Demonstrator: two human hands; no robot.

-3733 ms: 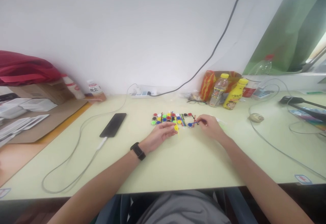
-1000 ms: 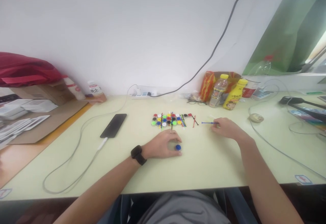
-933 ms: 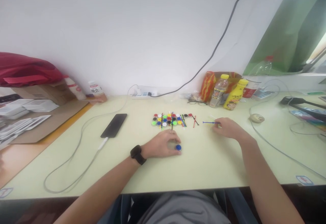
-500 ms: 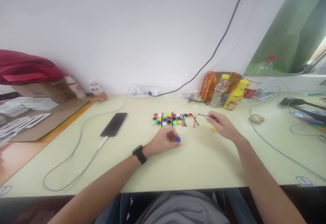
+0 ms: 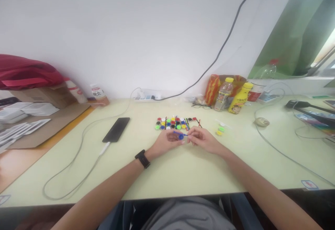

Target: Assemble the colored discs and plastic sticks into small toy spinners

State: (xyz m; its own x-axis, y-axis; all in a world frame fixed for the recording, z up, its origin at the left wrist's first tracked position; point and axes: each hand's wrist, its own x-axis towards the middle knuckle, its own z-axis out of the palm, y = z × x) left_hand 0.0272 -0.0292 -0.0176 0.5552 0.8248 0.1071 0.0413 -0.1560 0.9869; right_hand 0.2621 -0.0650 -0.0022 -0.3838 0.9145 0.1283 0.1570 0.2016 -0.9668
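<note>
My left hand, a black watch on its wrist, pinches a small blue disc just above the pale green desk. My right hand meets it from the right and pinches a thin blue stick that runs through or against the disc. Just beyond both hands lies a cluster of coloured discs and sticks: red, blue, green, yellow, white and black. A few loose green and yellow pieces lie to the right.
A black phone on a white cable lies at left. A power strip sits by the wall. Drink bottles, glasses, a computer mouse and cables stand at right. Cardboard, papers and a red bag fill the far left.
My left hand lifted the blue disc from nearer the desk edge toward the cluster. My right hand brought the blue stick in from the right; both hands now meet.
</note>
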